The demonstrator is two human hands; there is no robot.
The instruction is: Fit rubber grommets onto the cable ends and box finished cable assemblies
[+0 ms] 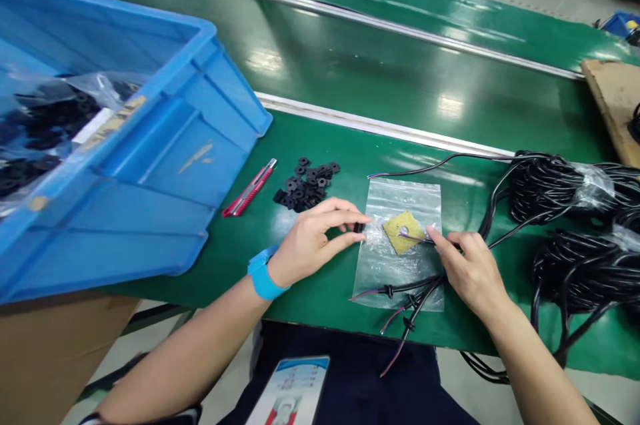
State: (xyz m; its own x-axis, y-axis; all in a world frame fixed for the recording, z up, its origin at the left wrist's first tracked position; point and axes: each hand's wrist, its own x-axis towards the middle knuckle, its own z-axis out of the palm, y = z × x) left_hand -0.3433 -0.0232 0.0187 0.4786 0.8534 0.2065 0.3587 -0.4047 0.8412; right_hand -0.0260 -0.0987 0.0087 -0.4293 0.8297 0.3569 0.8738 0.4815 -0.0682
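My left hand [313, 235] pinches a small black part [359, 227] between thumb and fingers, at the left edge of a clear zip bag [383, 265]. On the bag lies a yellow sponge square [395, 228] with a hole in its middle. My right hand [470, 271] grips a black cable near its stripped end [425, 240], and the thin coloured wires reach over the sponge. Below, several cable ends [417, 298] carry black pieces around them, their coloured wires bare. Beyond my left hand is a pile of small black parts [305, 188] with holes.
A red utility knife [250, 188] lies beside a large blue bin [150, 165] holding bagged black parts. Coiled black cables [545, 191] are heaped on the right, one loose cable [430, 168] running behind the bag. A metal rail [380, 126] borders the green table. Cardboard [610, 105] stands far right.
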